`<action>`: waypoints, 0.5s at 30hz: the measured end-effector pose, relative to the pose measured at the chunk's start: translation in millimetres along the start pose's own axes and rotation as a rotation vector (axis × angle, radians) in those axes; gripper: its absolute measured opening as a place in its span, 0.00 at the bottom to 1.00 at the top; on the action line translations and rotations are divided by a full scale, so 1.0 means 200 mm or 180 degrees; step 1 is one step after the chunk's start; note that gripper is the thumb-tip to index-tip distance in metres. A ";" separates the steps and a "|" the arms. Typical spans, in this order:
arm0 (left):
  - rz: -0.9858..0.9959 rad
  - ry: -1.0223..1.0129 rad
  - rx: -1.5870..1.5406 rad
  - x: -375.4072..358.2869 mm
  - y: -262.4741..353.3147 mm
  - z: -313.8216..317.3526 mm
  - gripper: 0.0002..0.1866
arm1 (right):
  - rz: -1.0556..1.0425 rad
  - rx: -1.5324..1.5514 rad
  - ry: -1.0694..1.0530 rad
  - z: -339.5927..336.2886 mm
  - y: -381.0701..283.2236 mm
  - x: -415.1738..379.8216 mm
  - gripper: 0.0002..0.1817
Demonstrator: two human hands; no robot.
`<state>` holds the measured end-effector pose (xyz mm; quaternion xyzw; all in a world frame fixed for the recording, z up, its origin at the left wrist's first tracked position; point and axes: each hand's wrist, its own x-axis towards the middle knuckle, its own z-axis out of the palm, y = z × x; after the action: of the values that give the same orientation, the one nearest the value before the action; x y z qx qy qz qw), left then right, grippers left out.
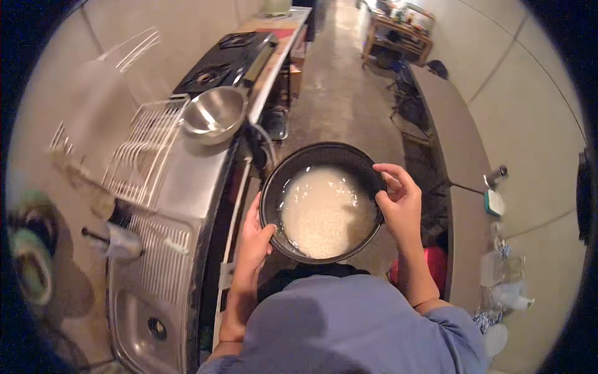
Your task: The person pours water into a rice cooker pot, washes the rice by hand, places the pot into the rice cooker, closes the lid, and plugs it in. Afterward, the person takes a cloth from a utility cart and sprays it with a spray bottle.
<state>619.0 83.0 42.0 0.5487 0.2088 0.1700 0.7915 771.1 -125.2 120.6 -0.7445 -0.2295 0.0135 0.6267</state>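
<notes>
A round black pot (274, 240) is held in front of my body, over the floor between the two counters. Inside it lie pale grains, like rice, under cloudy water (321, 212). My left hand (254, 235) grips the pot's left side, thumb over the rim. On the right side, my right hand (398, 198) pinches the rim between thumb and fingers. The pot is nearly level, and its underside is hidden.
At the left are a sink (140, 330), a white dish rack (146, 149), a steel bowl (215, 115) and a black gas stove (227, 59). A long brown table (458, 143) runs along the right. A wooden cart (398, 34) stands at the far end.
</notes>
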 end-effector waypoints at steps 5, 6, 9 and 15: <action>0.0181 -0.0451 -0.0079 0.29 -0.08 0.33 0.39 | -0.0016 -0.0203 0.0550 -0.28 0.01 0.08 0.22; 0.0138 -0.0551 -0.0003 0.34 -0.05 0.38 0.40 | 0.0044 -0.0176 0.0639 -0.33 0.04 0.10 0.22; 0.0156 -0.0768 0.0196 0.48 0.01 0.54 0.40 | 0.0094 -0.0008 0.0876 -0.46 0.20 0.17 0.22; 0.0356 -0.0960 0.0619 0.85 0.02 0.74 0.39 | 0.0020 0.0777 0.1039 -0.54 0.62 0.44 0.24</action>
<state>841.3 51.3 67.8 0.6526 0.0724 0.1085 0.7463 924.0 -207.4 50.6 -0.6561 -0.1193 -0.0777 0.7412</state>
